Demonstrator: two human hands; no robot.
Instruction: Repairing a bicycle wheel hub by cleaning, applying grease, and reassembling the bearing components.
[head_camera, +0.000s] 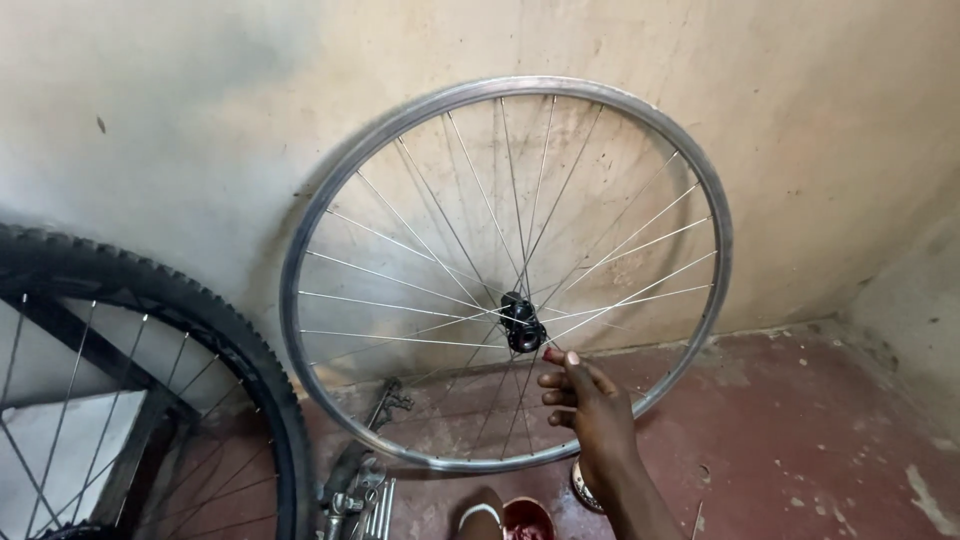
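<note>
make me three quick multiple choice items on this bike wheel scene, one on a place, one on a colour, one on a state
1. Where is the bare wheel rim?
A. flat on the floor
B. upright before the wall
C. mounted in a bicycle frame

2. What colour is the floor?
A. dark red
B. green
C. white

3. What is the right hand doing?
A. gripping the knobby tyre
B. holding a wrench
C. reaching fingertips to the hub

Answers:
1 B, the rim stands on edge in front of the beige wall.
2 A, the worn floor is reddish.
3 C, the fingertips sit just below the black hub; the knobby tyre stands apart at left.
</note>
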